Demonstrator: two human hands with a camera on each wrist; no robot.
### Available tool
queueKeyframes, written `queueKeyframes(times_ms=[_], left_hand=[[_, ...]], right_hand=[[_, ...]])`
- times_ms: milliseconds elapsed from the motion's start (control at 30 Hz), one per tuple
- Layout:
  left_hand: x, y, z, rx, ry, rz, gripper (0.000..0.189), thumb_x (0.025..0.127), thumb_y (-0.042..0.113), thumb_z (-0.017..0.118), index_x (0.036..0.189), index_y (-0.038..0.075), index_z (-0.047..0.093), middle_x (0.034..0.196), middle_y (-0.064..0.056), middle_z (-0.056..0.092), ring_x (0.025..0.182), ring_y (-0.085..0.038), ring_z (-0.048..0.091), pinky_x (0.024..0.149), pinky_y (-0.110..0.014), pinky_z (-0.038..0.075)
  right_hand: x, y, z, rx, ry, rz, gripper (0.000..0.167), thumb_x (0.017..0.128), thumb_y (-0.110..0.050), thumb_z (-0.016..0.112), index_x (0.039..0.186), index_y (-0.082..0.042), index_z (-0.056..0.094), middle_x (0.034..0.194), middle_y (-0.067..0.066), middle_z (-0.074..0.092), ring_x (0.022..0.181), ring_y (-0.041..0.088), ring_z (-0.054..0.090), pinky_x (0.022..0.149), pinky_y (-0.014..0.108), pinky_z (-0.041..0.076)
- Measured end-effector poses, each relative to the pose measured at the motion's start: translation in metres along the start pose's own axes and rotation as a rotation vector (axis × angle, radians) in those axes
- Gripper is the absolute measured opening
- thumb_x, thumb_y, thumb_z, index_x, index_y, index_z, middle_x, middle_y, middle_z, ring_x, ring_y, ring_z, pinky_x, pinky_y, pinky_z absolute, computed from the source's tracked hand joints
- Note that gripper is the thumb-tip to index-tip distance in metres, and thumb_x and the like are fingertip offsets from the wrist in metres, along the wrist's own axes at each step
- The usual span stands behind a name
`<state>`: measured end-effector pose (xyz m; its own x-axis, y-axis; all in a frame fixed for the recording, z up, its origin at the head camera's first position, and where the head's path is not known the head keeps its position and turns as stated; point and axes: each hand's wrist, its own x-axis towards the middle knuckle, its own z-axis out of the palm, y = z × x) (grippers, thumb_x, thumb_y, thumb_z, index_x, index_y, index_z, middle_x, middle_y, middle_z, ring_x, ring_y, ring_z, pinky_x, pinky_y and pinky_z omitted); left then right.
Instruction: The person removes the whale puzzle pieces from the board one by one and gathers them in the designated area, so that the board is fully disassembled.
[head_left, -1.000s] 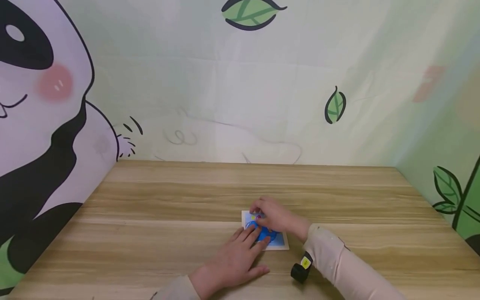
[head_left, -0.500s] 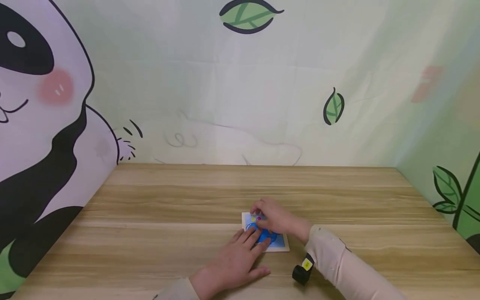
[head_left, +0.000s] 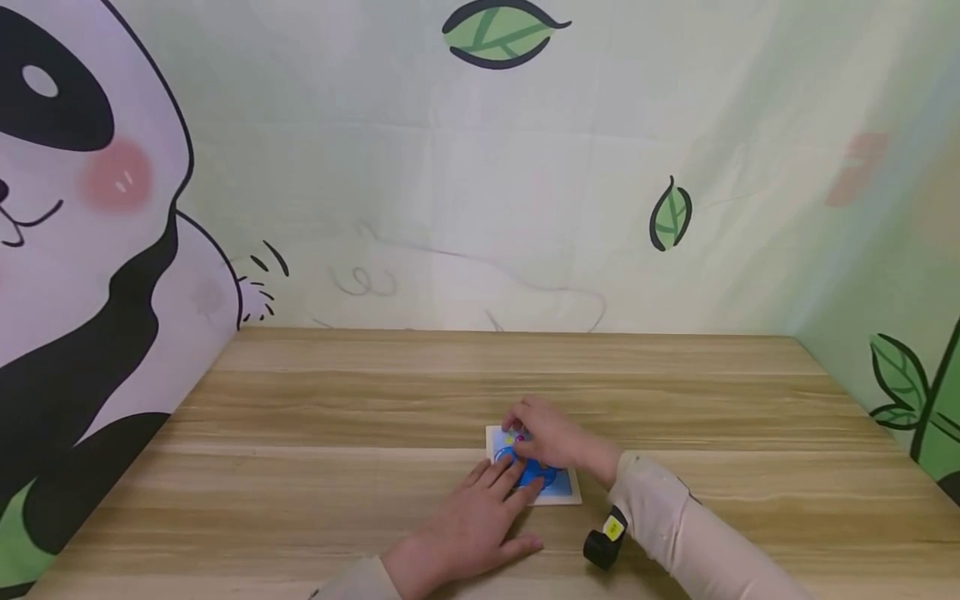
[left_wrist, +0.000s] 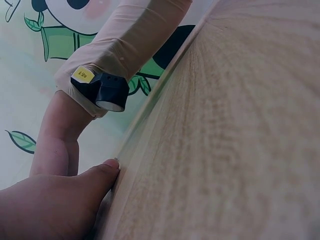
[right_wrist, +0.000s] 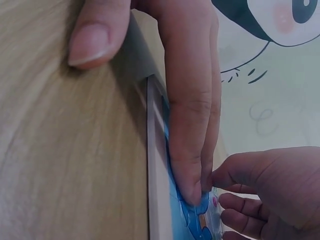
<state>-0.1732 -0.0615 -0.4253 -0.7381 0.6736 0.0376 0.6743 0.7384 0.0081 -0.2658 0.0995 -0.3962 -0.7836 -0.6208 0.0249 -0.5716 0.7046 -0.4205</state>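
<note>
A small square picture board (head_left: 557,489) with a pale border lies flat on the table, showing a light-blue ground and a glossy blue shape (head_left: 538,477). My left hand (head_left: 468,521) rests across its near left side, fingers spread and nearly straight, fingertips on the blue shape; the thumb points right over the wood. At the far side of the board, my right hand (head_left: 551,433) has its fingers bent and its thumb down on the picture. Small coloured spots show between that thumb and the fingers. In the right wrist view, whether the right fingers (right_wrist: 245,222) pinch anything is hidden.
The wooden table (head_left: 337,400) reaches back to a pale printed wall (head_left: 450,167) with leaves and a panda. A black wrist camera (head_left: 602,546) hangs below the right sleeve, close to the tabletop.
The whole head view shifts slightly. Both hands keep their places on the board, and the board stays where it lies.
</note>
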Motion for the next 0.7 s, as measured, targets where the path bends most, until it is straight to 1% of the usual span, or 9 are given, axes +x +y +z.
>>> queueKeyframes(times_ms=[167,300,367,400,467,600,633,700], left_hand=[[0.0003,0.0003,-0.0007,-0.005,-0.004,0.000,0.069,0.095,0.063,0.035,0.148,0.020,0.038,0.156,-0.009,0.032,0.147,-0.027,0.027,0.116,-0.046,0.031],[0.0011,0.0000,-0.0003,-0.005,0.001,-0.001,0.069,0.095,0.063,0.036,0.148,0.019,0.038,0.156,-0.009,0.032,0.146,-0.027,0.027,0.116,-0.047,0.031],[0.0013,-0.0003,0.0003,-0.002,0.005,-0.004,0.069,0.095,0.063,0.036,0.148,0.019,0.038,0.156,-0.009,0.032,0.146,-0.027,0.027,0.116,-0.047,0.031],[0.0014,-0.0004,0.0006,-0.002,0.007,-0.005,0.069,0.095,0.063,0.036,0.148,0.019,0.038,0.156,-0.009,0.032,0.146,-0.027,0.028,0.116,-0.047,0.031],[0.0014,-0.0005,0.0013,-0.001,0.009,-0.006,0.069,0.095,0.063,0.037,0.148,0.019,0.038,0.156,-0.010,0.032,0.146,-0.027,0.028,0.116,-0.047,0.030],[0.0014,-0.0004,0.0020,0.001,0.003,-0.003,0.069,0.095,0.063,0.036,0.148,0.019,0.038,0.156,-0.010,0.032,0.146,-0.027,0.028,0.117,-0.046,0.030],[0.0013,-0.0002,0.0021,0.001,0.000,-0.003,0.069,0.095,0.063,0.036,0.148,0.019,0.038,0.156,-0.010,0.032,0.146,-0.027,0.028,0.117,-0.046,0.030],[0.0012,0.0002,0.0018,-0.002,-0.009,-0.005,0.069,0.095,0.063,0.035,0.148,0.019,0.038,0.157,-0.010,0.031,0.146,-0.027,0.027,0.117,-0.046,0.030]], right_hand=[[0.0003,0.0020,-0.0005,-0.006,0.000,-0.014,0.022,0.084,-0.006,0.066,0.105,-0.005,0.061,0.097,0.007,0.056,0.089,0.018,0.049,0.082,0.034,0.046],[-0.0009,0.0020,-0.0015,0.006,0.009,-0.037,0.019,0.083,-0.005,0.064,0.101,-0.006,0.060,0.098,0.007,0.056,0.091,0.020,0.049,0.085,0.037,0.046],[-0.0015,0.0016,-0.0021,0.029,0.013,-0.047,0.019,0.082,-0.005,0.064,0.101,-0.005,0.060,0.098,0.008,0.056,0.092,0.021,0.049,0.086,0.039,0.045],[-0.0022,0.0012,-0.0027,0.019,0.021,-0.065,0.019,0.082,-0.006,0.063,0.101,-0.005,0.060,0.097,0.008,0.056,0.091,0.020,0.049,0.085,0.037,0.046],[-0.0025,0.0007,-0.0031,0.037,0.020,-0.067,0.021,0.082,-0.007,0.063,0.103,-0.003,0.060,0.097,0.009,0.056,0.091,0.020,0.050,0.084,0.037,0.046],[-0.0009,0.0010,-0.0011,0.042,0.005,-0.034,0.023,0.085,-0.008,0.064,0.107,-0.001,0.062,0.099,0.008,0.058,0.091,0.019,0.052,0.085,0.037,0.048],[0.0001,0.0013,-0.0002,0.058,-0.006,-0.009,0.023,0.085,-0.007,0.064,0.108,-0.001,0.062,0.100,0.009,0.058,0.093,0.020,0.052,0.087,0.039,0.048],[0.0013,0.0020,0.0011,0.051,-0.011,0.013,0.023,0.086,-0.007,0.064,0.108,-0.002,0.063,0.101,0.008,0.058,0.094,0.019,0.053,0.088,0.039,0.048]])
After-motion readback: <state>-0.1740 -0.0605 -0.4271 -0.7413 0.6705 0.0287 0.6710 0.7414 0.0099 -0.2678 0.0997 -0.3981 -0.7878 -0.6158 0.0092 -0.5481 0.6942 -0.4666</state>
